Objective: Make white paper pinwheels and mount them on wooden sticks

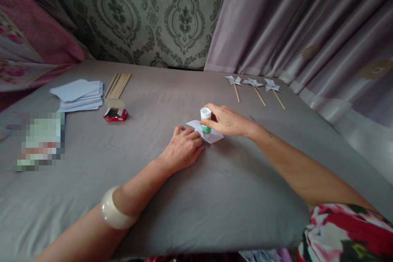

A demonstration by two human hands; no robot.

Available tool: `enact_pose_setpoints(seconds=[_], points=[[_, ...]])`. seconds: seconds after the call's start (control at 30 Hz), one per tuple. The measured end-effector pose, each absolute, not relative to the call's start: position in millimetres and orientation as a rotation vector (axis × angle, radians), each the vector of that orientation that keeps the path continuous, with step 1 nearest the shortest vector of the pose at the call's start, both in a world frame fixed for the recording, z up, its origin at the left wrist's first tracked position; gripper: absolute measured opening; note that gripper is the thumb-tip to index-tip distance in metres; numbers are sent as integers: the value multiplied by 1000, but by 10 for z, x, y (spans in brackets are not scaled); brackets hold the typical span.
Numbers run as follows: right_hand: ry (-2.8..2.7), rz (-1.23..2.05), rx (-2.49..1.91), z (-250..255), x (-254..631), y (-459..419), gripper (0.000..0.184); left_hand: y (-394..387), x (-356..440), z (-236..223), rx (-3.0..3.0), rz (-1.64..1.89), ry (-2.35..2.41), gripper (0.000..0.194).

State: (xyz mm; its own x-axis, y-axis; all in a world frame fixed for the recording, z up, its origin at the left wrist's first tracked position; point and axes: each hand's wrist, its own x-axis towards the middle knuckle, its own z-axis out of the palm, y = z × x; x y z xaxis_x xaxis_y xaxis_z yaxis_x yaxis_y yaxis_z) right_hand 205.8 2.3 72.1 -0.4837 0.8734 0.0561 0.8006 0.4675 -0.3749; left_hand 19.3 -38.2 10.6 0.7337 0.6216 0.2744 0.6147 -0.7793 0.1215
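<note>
My right hand (222,119) is wrapped round a white and green glue stick (206,129), held upright with its lower end against a piece of white paper (216,137). The paper lies on the grey cloth and looks cut or folded, with pointed corners showing. My left hand (185,147) rests on the paper's near left part with curled fingers, holding it down. Part of the paper is hidden under the left fingers, and the tip of the glue stick is out of sight.
Three paper pinwheels (253,83) on sticks lie at the back right. At the left are a stack of white paper (81,96), several wooden sticks (119,84), an open red box (116,114) of small dark items and a blurred-out packet (41,141). Curtains (276,20) border the right.
</note>
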Motion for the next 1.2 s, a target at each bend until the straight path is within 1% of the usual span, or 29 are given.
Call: enact_pose_setpoints(seconds=[0.2, 0.33, 0.53, 0.9, 1.2], points=[[-2455, 653, -1307, 832, 2176, -34, 23, -380, 191, 93, 2900, 484, 1029, 23], [-2341, 608, -1350, 879, 2231, -54, 21, -380, 187, 84, 2888, 496, 1023, 24], [-2337, 703, -1283, 797, 2204, -52, 22, -378, 182, 82, 2890, 506, 1012, 24], [-2464, 821, -1172, 747, 2152, 41, 27, -389, 198, 98, 2872, 478, 1029, 24], [-2525, 918, -1098, 761, 2150, 118, 25, -398, 194, 118, 2873, 465, 1032, 24]])
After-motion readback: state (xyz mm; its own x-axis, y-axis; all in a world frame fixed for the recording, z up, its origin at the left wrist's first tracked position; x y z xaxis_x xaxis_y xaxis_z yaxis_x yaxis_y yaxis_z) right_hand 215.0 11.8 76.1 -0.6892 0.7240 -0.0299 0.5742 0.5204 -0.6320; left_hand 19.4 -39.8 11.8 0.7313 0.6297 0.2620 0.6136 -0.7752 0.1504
